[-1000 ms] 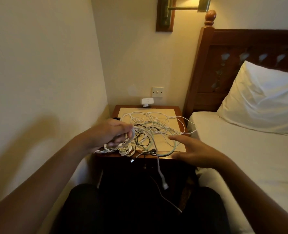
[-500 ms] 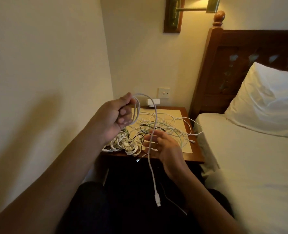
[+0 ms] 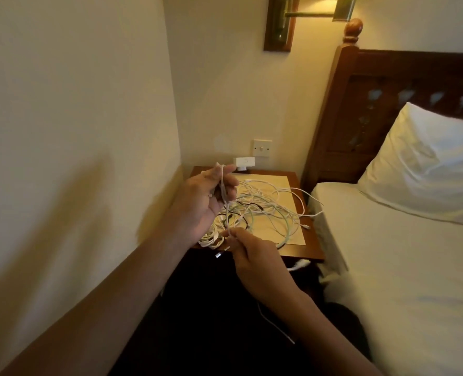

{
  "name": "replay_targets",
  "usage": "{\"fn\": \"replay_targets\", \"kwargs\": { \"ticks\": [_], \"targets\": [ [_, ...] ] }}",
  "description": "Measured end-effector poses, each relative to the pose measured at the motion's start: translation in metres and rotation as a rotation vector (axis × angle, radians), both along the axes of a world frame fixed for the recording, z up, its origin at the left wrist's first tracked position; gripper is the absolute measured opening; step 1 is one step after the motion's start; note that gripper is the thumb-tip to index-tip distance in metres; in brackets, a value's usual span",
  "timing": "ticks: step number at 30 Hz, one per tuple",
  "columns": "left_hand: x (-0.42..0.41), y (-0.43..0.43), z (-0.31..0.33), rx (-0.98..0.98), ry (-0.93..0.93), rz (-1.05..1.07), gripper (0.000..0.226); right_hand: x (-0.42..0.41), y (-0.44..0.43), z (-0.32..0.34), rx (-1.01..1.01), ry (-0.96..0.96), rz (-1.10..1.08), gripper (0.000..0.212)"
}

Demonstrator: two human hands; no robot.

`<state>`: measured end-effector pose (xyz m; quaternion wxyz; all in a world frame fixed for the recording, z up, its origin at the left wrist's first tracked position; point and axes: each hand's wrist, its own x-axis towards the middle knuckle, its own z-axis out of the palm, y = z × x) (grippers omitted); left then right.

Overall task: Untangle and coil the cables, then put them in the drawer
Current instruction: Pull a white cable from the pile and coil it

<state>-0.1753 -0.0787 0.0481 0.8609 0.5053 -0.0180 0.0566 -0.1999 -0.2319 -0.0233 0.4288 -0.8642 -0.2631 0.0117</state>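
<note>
The left hand is raised, palm toward the camera, fingers curled round a white cable that runs over its fingertips and down across the palm. Just below it, the right hand pinches the same cable between thumb and fingertips, its other fingers loosely bent. The strand between the 2 hands is short and nearly straight.

Behind both hands, the tangle of white, pale green and black cables lies spread on the nightstand, reaching out to the right of the right hand. A small white coil sits under the left hand, at the table's near edge. A metal plug hangs just left of the right hand's fingers.

Beyond the left hand's fingertips stands a white adapter, with a wall switch above it. Right of the right hand lies the bed with 1 pillow.
</note>
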Motion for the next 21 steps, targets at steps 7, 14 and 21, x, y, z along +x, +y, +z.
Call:
{"fn": "replay_targets", "kwargs": {
  "ticks": [7,14,21],
  "targets": [
    [-0.012,0.006,-0.042,1.122,-0.152,-0.025,0.028,-0.002,-0.027,0.055,-0.280,-0.130,0.050,0.021],
    [-0.046,0.033,-0.043,0.637,0.003,-0.525,0.046,0.037,-0.064,0.057,-0.138,-0.225,-0.003,0.023],
    [-0.047,0.016,-0.039,-0.041,0.017,-0.350,0.031,0.017,-0.034,-0.009,-0.039,-0.080,-0.037,0.025]
  ]
}}
